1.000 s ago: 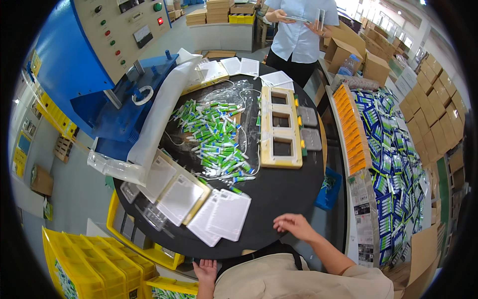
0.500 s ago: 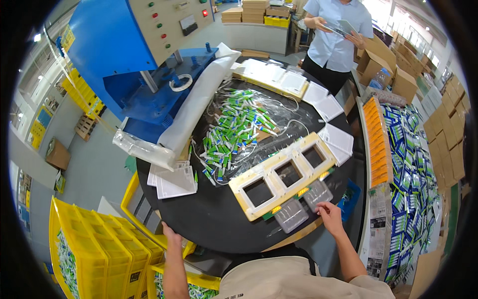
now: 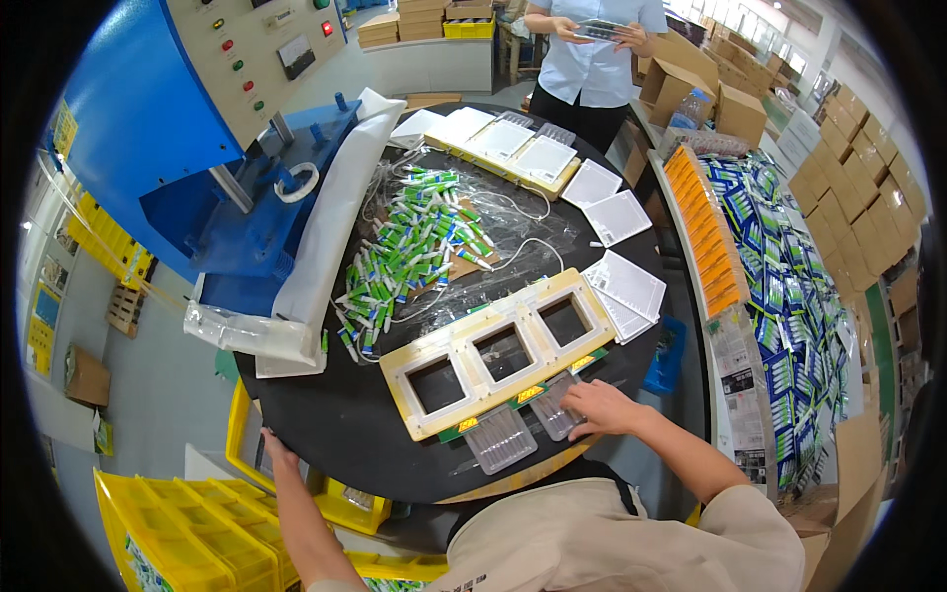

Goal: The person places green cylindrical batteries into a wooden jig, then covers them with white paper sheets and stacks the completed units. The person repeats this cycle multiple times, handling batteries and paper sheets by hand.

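A long cream-yellow fixture point(image 3: 395, 380) with three square openings lies on the round black table point(image 3: 365, 444). Two green-and-yellow cards with clear plastic blister trays stick out from its near side. My right hand point(image 3: 600, 407) is at the right blister tray point(image 3: 554, 412), fingers apart and touching its right side. The left blister tray point(image 3: 501, 441) lies untouched beside it. My left hand point(image 3: 280, 452) is closed on the table's near-left rim; its fingertips are partly hidden. Beyond the fixture is a heap of small green, white and blue tubes point(image 3: 414, 242).
A blue press machine point(image 3: 138, 148) stands left, with a white roll point(image 3: 335, 217) along it. White panels point(image 3: 617, 217) and a second fixture point(image 3: 464, 153) sit on the far side. Yellow crates point(image 3: 197, 523) are lower left; packed goods point(image 3: 779, 316) lie right. A person point(image 3: 592, 69) stands beyond.
My right hand has moved left and forward, from beside the right blister tray onto it. My left hand stays at the table rim. The whole view has shifted.
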`<state>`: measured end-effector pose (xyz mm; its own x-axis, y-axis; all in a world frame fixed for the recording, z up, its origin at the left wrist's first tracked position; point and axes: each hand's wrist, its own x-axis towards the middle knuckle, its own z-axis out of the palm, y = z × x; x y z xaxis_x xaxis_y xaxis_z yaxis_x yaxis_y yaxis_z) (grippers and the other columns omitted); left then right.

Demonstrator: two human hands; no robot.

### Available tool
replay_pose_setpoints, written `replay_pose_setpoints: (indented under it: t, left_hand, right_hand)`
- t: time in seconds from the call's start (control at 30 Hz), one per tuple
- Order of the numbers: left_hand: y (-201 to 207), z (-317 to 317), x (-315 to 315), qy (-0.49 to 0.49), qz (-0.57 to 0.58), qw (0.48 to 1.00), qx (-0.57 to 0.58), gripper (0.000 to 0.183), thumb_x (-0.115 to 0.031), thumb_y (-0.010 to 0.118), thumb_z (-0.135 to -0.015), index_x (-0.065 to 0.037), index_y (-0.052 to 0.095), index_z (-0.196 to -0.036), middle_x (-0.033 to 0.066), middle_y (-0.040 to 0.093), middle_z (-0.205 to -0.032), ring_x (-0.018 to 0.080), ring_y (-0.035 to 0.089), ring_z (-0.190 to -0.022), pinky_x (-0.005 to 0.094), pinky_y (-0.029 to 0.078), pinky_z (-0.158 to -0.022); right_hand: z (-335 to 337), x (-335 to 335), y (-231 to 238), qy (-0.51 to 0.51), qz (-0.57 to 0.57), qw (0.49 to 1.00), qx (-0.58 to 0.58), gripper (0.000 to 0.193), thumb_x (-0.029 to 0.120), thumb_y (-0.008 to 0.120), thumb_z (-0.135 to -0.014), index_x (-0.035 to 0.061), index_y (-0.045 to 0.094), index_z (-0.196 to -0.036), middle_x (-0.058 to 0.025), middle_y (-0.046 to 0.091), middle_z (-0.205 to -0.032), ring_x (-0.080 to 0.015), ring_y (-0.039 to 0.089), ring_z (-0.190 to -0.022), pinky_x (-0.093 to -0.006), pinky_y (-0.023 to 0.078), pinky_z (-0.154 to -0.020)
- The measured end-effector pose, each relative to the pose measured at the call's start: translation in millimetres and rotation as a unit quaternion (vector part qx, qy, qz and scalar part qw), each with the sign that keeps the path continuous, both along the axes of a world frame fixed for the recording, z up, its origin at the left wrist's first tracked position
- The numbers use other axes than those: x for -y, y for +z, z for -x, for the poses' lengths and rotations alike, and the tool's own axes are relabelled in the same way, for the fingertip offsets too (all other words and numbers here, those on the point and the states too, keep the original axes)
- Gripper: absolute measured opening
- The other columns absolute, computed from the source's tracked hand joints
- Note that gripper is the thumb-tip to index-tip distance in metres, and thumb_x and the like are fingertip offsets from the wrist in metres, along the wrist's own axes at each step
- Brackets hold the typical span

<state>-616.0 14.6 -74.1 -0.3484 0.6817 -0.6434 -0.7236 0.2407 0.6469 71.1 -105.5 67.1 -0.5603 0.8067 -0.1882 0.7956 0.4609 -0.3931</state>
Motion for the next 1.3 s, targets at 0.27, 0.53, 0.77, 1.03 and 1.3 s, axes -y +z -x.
replay_pose_setpoints:
  t: [0.27,0.53,0.77,1.03,1.3]
  left_hand:
    - [-22.1,-61.1,76.3,0.018,-0.014,0.997,-0.077,0.067,-0.054,0.03,-0.11,-0.003,0.042,-0.152,0.0155,0.046,-0.155,0.037,0.049,-0.137,0.0455,0.04,-0.116]
    - [104.8,-292.3,140.7,-0.41,-0.28,0.63,-0.597,0.016,-0.015,0.081,-0.083,-0.007,0.071,-0.093,0.0103,0.067,-0.091,0.0291,0.065,-0.076,0.0382,0.055,-0.072]
    - [119.8,-370.8,125.8,-0.612,-0.375,0.333,-0.612,0.021,-0.025,0.073,-0.085,-0.008,0.068,-0.096,0.0089,0.064,-0.093,0.0293,0.066,-0.089,0.0426,0.055,-0.072]
    - [116.2,-358.7,122.7,-0.63,-0.337,0.396,-0.578,0.012,-0.017,0.071,-0.087,-0.008,0.075,-0.094,0.0084,0.069,-0.097,0.0313,0.07,-0.09,0.0417,0.057,-0.072]
    - [148.8,-364.1,148.8,-0.462,-0.391,0.431,-0.67,0.012,-0.007,0.077,-0.076,-0.009,0.072,-0.087,0.0059,0.068,-0.086,0.0259,0.067,-0.079,0.0363,0.054,-0.066]
  right_hand:
    - [4.2,-8.8,-9.4,0.091,0.052,0.994,0.012,0.016,0.026,0.08,-0.077,0.014,0.075,-0.085,-0.0023,0.065,-0.091,-0.0249,0.065,-0.098,-0.0415,0.049,-0.078]
    - [0.6,-38.2,-15.6,0.101,0.159,0.981,-0.039,0.015,0.024,0.08,-0.078,0.0143,0.081,-0.089,-0.0088,0.074,-0.083,-0.0319,0.071,-0.083,-0.0447,0.054,-0.069]
    - [1.4,-38.1,-5.1,0.122,0.136,0.982,-0.051,0.014,0.023,0.074,-0.083,0.0097,0.076,-0.086,-0.0084,0.07,-0.088,-0.0328,0.069,-0.086,-0.0451,0.053,-0.072]
    - [17.3,25.0,29.0,-0.042,-0.074,0.988,-0.127,0.011,0.013,0.07,-0.083,0.007,0.062,-0.086,-0.008,0.061,-0.089,-0.0285,0.064,-0.088,-0.0403,0.055,-0.069]
    - [58.5,-18.9,55.9,-0.127,-0.291,0.933,-0.17,0.016,0.006,0.069,-0.079,0.0053,0.064,-0.095,-0.0074,0.069,-0.096,-0.0273,0.066,-0.087,-0.0375,0.055,-0.072]
